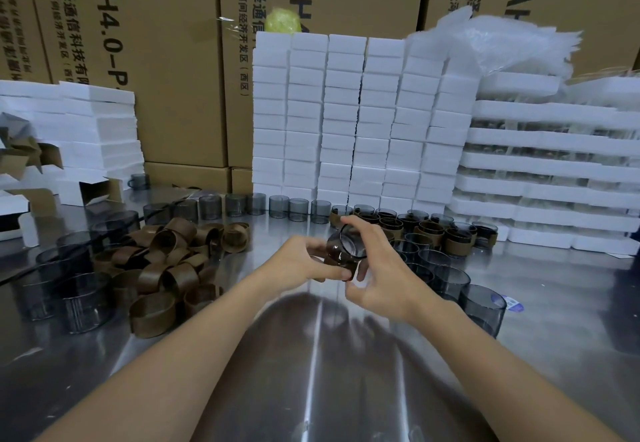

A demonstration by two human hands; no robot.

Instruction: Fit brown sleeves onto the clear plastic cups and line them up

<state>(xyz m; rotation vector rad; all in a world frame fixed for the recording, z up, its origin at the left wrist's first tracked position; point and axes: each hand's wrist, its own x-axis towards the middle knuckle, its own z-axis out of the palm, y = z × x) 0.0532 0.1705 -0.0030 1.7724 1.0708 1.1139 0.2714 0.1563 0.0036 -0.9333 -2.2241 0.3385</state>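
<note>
Left hand (300,262) and right hand (382,270) grip a cup (346,247) before cartons (166,60) printed "AH4.0-P".

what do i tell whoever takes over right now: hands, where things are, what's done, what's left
Hands: left hand and right hand both grip one cup, tilted above the table. A brown sleeve seems part-way on it.
Done: a group of sleeved cups stands at the back right.
Left: bare cups at the right, in a back row and at the left. Loose sleeves lie piled at the left.
Next, probably: seat this sleeve and stand the cup with the sleeved ones.
</note>
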